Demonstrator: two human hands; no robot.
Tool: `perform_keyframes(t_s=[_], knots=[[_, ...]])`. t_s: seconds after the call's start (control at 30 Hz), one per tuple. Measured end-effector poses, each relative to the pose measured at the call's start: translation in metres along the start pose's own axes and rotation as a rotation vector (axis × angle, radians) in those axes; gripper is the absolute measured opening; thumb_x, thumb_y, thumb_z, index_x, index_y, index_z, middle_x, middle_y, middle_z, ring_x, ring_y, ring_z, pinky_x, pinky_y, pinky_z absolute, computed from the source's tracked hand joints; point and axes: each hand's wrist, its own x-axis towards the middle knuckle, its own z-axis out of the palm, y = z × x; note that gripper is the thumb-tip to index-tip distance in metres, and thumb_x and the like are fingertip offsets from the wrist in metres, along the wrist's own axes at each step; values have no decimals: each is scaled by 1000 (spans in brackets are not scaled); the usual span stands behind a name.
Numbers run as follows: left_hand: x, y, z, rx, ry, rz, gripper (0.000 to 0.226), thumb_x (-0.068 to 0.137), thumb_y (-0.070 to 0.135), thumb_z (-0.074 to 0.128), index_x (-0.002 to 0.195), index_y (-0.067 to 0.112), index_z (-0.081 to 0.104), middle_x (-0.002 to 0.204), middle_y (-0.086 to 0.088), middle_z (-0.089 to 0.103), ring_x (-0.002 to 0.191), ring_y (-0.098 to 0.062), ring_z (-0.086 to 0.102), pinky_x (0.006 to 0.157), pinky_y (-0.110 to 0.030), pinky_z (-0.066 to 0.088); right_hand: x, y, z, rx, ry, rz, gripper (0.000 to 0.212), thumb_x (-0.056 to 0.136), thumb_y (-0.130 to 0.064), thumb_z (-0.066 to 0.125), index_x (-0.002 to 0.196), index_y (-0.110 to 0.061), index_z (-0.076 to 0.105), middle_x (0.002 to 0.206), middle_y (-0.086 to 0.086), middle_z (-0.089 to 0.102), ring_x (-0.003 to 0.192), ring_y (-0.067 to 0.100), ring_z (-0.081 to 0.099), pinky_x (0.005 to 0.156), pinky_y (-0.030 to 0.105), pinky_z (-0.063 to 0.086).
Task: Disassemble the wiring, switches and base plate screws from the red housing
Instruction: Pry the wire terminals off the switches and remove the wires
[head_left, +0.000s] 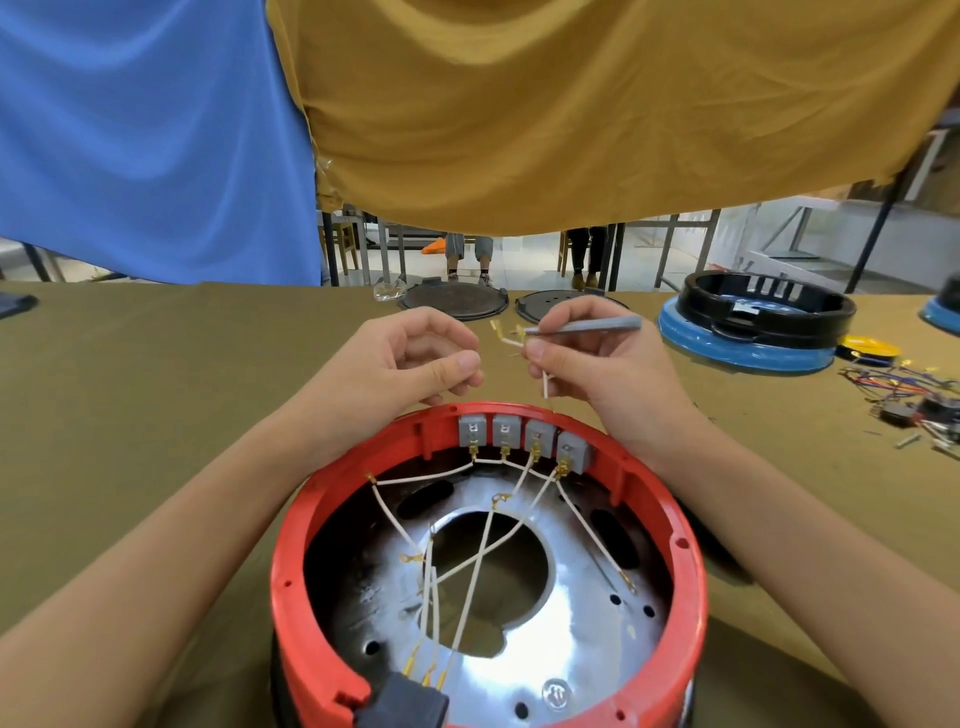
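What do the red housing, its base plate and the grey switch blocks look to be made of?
Red housing: looks like moulded plastic, matte, with ribs. Base plate: shiny bare metal, mirror-like glare, dark scorching at its edges. Switch blocks: seemingly grey plastic with brass-coloured terminals.

Round red plastic housing (488, 561) sits lower centre on the worktop (156, 415); grey switches (524, 436) line its far inner wall; white wires (467, 545) cross inside.

Two bare forearms reach in from the lower corners, uncovered to the frame edges, with no sleeve cuff in view. The left hand (415, 358) and right hand (597, 358) are ungloved, and no ring, watch or band shows on either. The visible thumbnails are trimmed short and unpainted.
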Motion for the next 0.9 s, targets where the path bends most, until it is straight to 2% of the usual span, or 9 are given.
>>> perform_keyframes(t_s=[0.07, 0.17, 0.33, 0.47, 0.53, 0.73, 0.83, 0.9], knots=[[0, -1, 0, 117, -3, 27, 21, 85, 32, 72, 100, 20, 64, 98, 0, 74, 91, -12, 69, 81, -24, 54, 3, 3, -4, 11, 113, 25, 19, 86, 7, 70, 87, -11, 63, 78, 11, 68, 69, 19, 64, 58, 24, 55], [-2, -1, 1, 287, -132, 40, 9, 89, 25, 73, 95, 29, 67, 109, 17, 68, 105, -2, 64, 85, -28, 54, 9, 9, -12, -25, 186, 108, 21, 85, 7, 70, 87, -12, 64, 80, 11, 69, 71, 18, 66, 59, 24, 55], [-3, 0, 4, 432, -285, 14, 18, 93, 23, 67, 96, 40, 68, 114, 26, 64, 112, 5, 58, 96, -25, 46, 17, 16, -28, -232, 197, 196, 20, 82, 9, 71, 89, -9, 64, 79, 14, 69, 64, 19, 64, 55, 22, 54], [-4, 3, 2, 490, -287, 25, 16, 93, 24, 67, 93, 40, 67, 108, 27, 65, 105, 8, 58, 85, -8, 42, 23, 20, -45, -439, 211, 282, 22, 81, 10, 70, 88, -10, 64, 87, 19, 69, 70, 23, 67, 58, 26, 56], [-5, 5, 1, 530, -287, 29, 16, 92, 27, 66, 92, 42, 66, 107, 27, 65, 103, 9, 58, 77, -5, 42, 25, 23, -54, -501, 201, 329, 22, 79, 10, 72, 87, -9, 64, 90, 20, 69, 73, 25, 69, 61, 29, 58], [-5, 5, -3, 597, -249, 32, 15, 90, 30, 66, 92, 45, 64, 104, 28, 64, 101, 11, 56, 71, -12, 43, 26, 32, -69, -756, 195, 407, 17, 82, 5, 73, 87, -8, 65, 88, 15, 69, 70, 24, 68, 62, 33, 61], [-5, 5, -2, 619, -227, 57, 18, 90, 25, 67, 90, 43, 65, 101, 24, 64, 100, 10, 56, 71, -8, 41, 26, 32, -70, -934, 184, 369, 8, 89, -10, 70, 85, -14, 65, 86, 6, 68, 80, 23, 67, 73, 39, 60], [-5, 5, -1, 649, -230, 85, 20, 91, 21, 67, 91, 41, 65, 102, 20, 64, 100, 6, 56, 74, -11, 40, 27, 31, -68, -1001, 213, 304, 11, 96, -21, 61, 89, -13, 65, 86, 8, 69, 85, 26, 66, 76, 41, 57]])
